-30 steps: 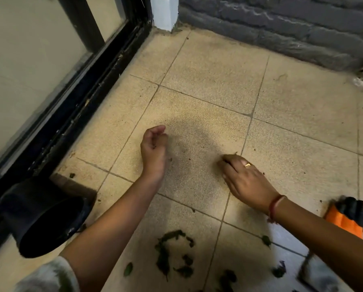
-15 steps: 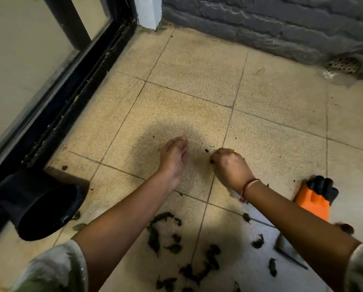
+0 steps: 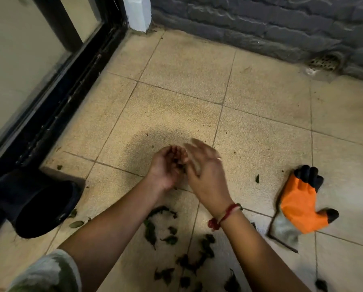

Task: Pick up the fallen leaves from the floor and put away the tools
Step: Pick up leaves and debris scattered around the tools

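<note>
left hand (image 3: 165, 167): centre of frame, just above the floor, palm turned up and inward, fingers curled into a cup.
left hand load: small dark leaf bits (image 3: 178, 161) sit inside the curl, against the fingers.
right hand (image 3: 205, 172): just right of the left one, motion-blurred; fingers stretched out and loose, nothing held. Fingertips lie against the left hand's fingers at the cup; exact contact can't be read through the blur.
right wrist: red thread bracelet (image 3: 225, 216); a ring (image 3: 218, 158) on one finger.
loose leaves (image 3: 177, 249): scattered on the tiled floor (image 3: 182, 81), lower centre of frame, under both forearms. One single leaf (image 3: 257, 179) lies apart, between the hands and the glove.
glove (image 3: 300, 207): orange with black fingertips, flat on the tiles at right of frame, touched by neither hand.
pot (image 3: 35, 204): black, tipped on its side at lower left, mouth toward the camera, beside the door track (image 3: 60, 106).
drain (image 3: 325, 62): upper right, at the foot of the grey brick wall (image 3: 260, 24).
</note>
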`<state>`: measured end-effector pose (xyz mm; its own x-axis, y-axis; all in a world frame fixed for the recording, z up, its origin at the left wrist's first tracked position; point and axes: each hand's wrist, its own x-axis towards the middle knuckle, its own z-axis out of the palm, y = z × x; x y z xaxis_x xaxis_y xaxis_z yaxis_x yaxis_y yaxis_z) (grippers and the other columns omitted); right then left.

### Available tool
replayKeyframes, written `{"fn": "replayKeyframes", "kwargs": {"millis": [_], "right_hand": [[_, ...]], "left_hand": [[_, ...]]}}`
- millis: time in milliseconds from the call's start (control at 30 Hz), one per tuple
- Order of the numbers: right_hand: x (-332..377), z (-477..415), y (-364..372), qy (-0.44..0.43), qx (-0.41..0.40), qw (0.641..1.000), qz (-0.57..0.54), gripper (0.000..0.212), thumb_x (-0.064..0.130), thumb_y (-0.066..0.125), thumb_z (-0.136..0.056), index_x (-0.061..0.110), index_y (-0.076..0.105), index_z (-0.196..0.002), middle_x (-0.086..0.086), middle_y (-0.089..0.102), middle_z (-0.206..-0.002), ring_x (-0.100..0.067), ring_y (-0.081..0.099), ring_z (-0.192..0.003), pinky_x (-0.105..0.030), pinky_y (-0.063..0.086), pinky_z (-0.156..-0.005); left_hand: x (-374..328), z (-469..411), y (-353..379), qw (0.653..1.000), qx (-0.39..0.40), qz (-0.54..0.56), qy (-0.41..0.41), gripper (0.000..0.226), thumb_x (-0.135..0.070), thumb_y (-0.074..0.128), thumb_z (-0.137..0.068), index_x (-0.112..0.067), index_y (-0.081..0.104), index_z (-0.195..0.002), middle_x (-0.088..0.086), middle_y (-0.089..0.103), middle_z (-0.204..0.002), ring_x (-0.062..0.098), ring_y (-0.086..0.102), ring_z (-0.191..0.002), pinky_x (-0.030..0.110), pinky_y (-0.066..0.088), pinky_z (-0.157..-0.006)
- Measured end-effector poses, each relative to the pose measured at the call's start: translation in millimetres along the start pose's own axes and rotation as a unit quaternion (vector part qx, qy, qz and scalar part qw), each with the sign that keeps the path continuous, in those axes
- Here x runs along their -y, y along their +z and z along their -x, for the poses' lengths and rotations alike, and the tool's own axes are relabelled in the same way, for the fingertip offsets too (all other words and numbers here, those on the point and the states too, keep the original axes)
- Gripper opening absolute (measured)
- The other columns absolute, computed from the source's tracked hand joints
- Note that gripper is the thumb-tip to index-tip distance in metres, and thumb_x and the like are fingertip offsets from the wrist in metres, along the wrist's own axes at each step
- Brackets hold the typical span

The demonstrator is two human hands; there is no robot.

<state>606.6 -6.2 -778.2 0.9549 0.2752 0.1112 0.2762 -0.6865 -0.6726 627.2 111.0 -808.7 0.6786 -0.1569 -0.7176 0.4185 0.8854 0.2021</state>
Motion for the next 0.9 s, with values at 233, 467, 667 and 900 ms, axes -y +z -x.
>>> {"fn": "replayKeyframes", "kwargs": {"millis": [233, 467, 667, 900], "right_hand": [[-102, 58, -18, 0.293, -0.144, 0.944, 0.051, 0.058, 0.041, 0.039, -0.092, 0.006, 0.044, -0.137, -0.018, 0.029, -0.15, -0.034, 0.028, -0.138, -0.044, 0.023, -0.113], [-111, 57, -3, 0.309, -0.051, 0.943, 0.113, 0.075, 0.049, 0.021, -0.091, 0.0, 0.019, -0.148, -0.022, 0.017, -0.155, -0.034, 0.012, -0.144, -0.042, 0.008, -0.117], [-81, 10, 37, 0.163, 0.073, 0.977, 0.117, 0.068, 0.048, 0.019, -0.098, 0.01, 0.007, -0.152, -0.01, 0.007, -0.159, -0.022, 0.003, -0.147, -0.036, 0.004, -0.12], [-58, -38, 66, -0.044, 0.19, 0.976, 0.1, 0.073, 0.058, 0.016, -0.095, 0.009, 0.029, -0.147, -0.01, 0.026, -0.155, -0.023, 0.017, -0.145, -0.042, 0.009, -0.119]], "left_hand": [[-1, 3, -3, 0.989, -0.002, 0.146, -0.002, 0.035, -0.014, 0.046, -0.096, -0.003, 0.061, -0.066, 0.008, 0.06, -0.065, 0.017, 0.059, -0.053, 0.023, 0.053, -0.047], [-8, 1, -11, 0.974, -0.017, 0.226, 0.025, 0.039, -0.018, 0.04, -0.1, 0.0, 0.062, -0.074, 0.015, 0.062, -0.075, 0.02, 0.059, -0.072, 0.026, 0.056, -0.051], [-29, 4, -21, 0.964, -0.051, 0.248, 0.084, 0.037, -0.017, 0.038, -0.099, -0.001, 0.061, -0.075, 0.014, 0.064, -0.072, 0.019, 0.06, -0.072, 0.026, 0.058, -0.055], [-60, 19, -43, 0.944, -0.056, 0.293, 0.143, 0.035, -0.016, 0.037, -0.097, -0.004, 0.059, -0.072, 0.009, 0.06, -0.074, 0.018, 0.058, -0.072, 0.026, 0.057, -0.054]]}}
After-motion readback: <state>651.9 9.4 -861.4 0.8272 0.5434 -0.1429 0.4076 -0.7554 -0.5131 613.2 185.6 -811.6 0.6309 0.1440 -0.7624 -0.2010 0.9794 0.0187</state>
